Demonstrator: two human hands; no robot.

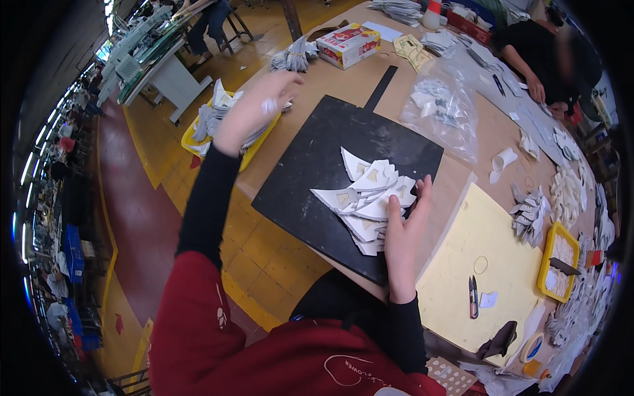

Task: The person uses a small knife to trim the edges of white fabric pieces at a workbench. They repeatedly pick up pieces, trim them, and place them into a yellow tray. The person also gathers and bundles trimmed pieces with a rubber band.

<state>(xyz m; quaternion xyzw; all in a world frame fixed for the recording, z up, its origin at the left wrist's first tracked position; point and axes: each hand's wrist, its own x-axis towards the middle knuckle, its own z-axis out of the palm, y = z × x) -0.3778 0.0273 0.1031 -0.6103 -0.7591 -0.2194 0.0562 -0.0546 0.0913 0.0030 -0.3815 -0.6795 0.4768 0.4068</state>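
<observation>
A loose pile of white and grey cut pieces (370, 191), pointed at the ends, lies fanned out on a black board (297, 152). My right hand (406, 234) rests at the pile's right edge, thumb and fingers apart, not gripping it. Farther left, my left hand (261, 105) is raised over a yellow basket (190, 140) filled with more grey-white pieces (212, 117). Motion smears its fingers, so I cannot make out whether anything is in them.
Thread snips (473, 297) lie on a yellow sheet (489, 231) at right, near a rubber band (481, 265). A clear plastic bag (442, 109) and a white-and-red carton (348, 45) sit beyond the board. Across the table, a person (535, 66) handles pieces.
</observation>
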